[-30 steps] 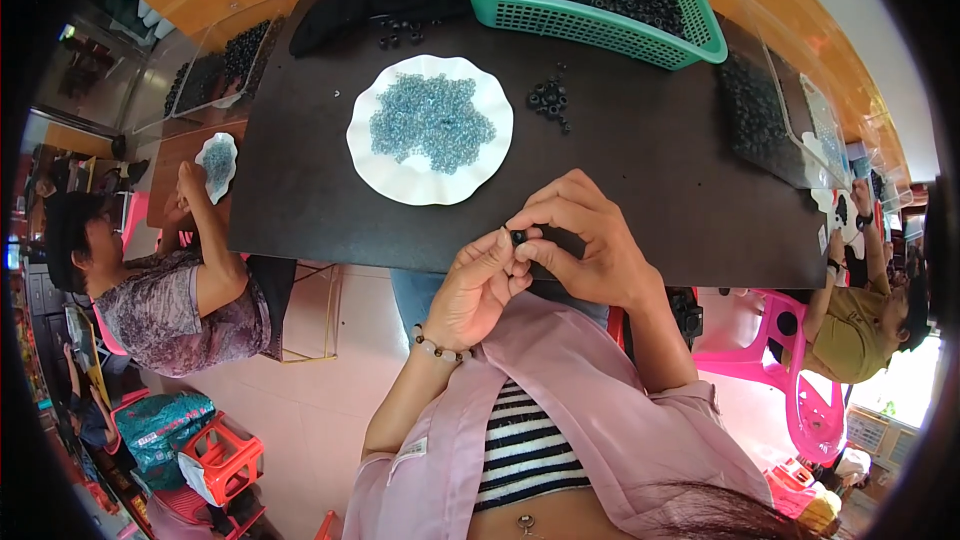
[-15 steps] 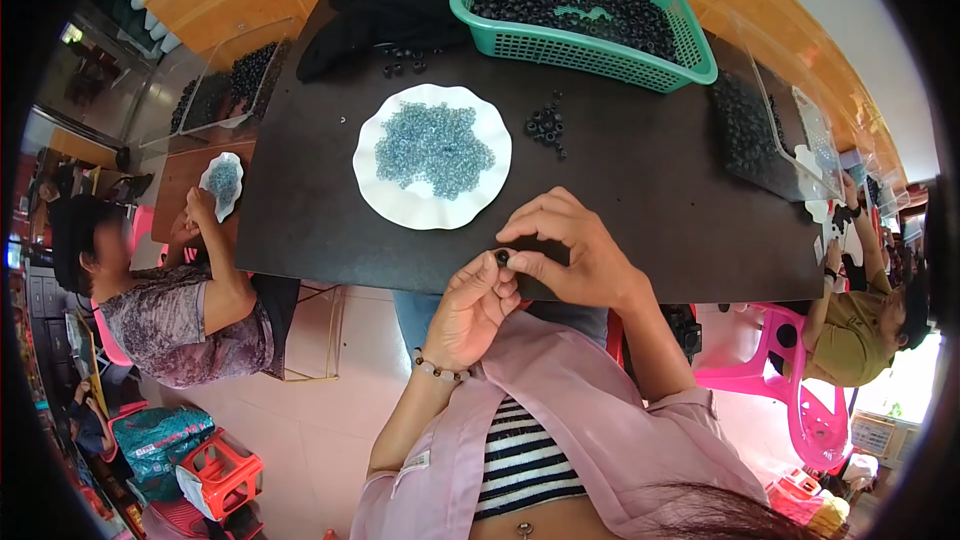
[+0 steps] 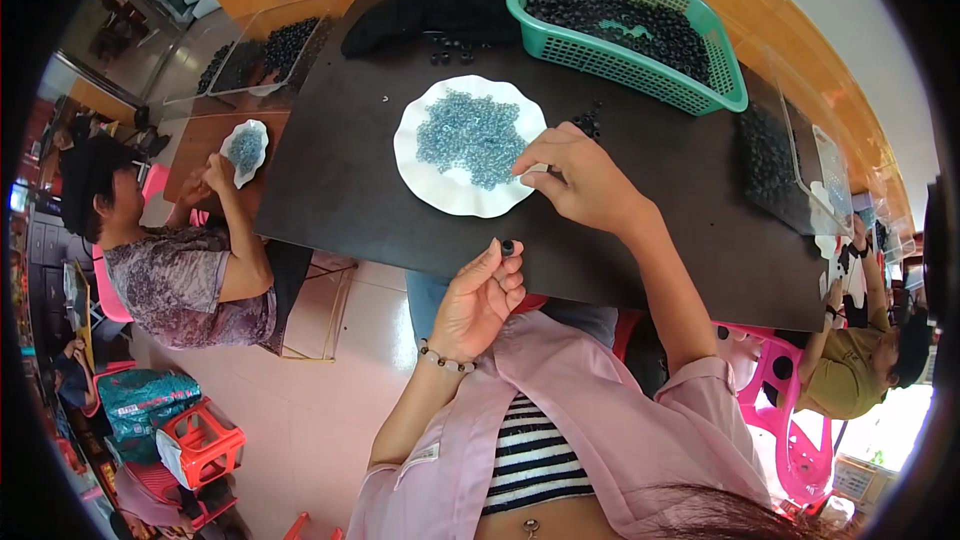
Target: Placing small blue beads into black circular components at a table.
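Between the thumb and fingertips of my left hand (image 3: pixel 474 312) is a small black ring-shaped piece (image 3: pixel 508 248), held just off the table's near edge. My right hand (image 3: pixel 588 183) is over the right rim of a white scalloped plate (image 3: pixel 418 183). Its thumb and forefinger are pinched together beside the small pale-blue clear rings (image 3: pixel 465 130) heaped on the plate. What those fingertips hold, if anything, is too small to make out. Behind the right hand lies a partly hidden cluster of black ring pieces (image 3: pixel 594 118).
A green basket (image 3: pixel 610 64) of black pieces stands at the table's far side, beside a black cloth (image 3: pixel 425 5). Clear bins with black pieces stand left (image 3: pixel 262 65) and right (image 3: pixel 780 165). A person (image 3: pixel 190 275) sits left with a smaller plate (image 3: pixel 246 152); another person (image 3: pixel 850 355) sits right.
My right hand has left the black piece and moved up and away to the plate's right edge. My left hand keeps the piece. The whole view has shifted slightly.
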The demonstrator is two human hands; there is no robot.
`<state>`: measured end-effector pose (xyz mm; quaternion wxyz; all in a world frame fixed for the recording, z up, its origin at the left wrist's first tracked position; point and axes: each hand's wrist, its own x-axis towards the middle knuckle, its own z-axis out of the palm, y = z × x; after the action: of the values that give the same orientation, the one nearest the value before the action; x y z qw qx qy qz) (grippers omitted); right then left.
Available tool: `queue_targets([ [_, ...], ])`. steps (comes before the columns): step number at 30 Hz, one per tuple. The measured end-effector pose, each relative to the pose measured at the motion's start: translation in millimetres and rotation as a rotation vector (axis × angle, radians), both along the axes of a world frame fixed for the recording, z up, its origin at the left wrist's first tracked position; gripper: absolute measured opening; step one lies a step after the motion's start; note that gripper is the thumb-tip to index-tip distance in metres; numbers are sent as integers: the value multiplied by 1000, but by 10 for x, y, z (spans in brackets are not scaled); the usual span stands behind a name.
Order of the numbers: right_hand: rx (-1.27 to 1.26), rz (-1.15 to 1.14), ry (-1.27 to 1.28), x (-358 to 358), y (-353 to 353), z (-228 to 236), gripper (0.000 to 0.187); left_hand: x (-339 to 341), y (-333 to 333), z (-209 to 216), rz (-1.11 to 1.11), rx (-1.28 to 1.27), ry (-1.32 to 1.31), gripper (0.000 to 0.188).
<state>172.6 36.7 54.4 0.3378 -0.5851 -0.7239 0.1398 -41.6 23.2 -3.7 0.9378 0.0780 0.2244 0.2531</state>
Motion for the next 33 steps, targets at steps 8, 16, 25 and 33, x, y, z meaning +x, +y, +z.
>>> queue_targets([
  [8, 55, 107, -139, -285, 375, -53, 9, -21, -12, -32, -54, 31, -27, 29],
  [16, 96, 46, -265, -509, 652, -239, 4, -43, -44, -14, -54, 38, -35, 28],
  [25, 208, 0, -211, -555, 623, -226, 4, -57, -53, 39, -54, 23, -37, 27],
  [33, -171, 17, 695, -411, -102, 149, 9, -44, -61, 125, -30, 41, -67, 27],
])
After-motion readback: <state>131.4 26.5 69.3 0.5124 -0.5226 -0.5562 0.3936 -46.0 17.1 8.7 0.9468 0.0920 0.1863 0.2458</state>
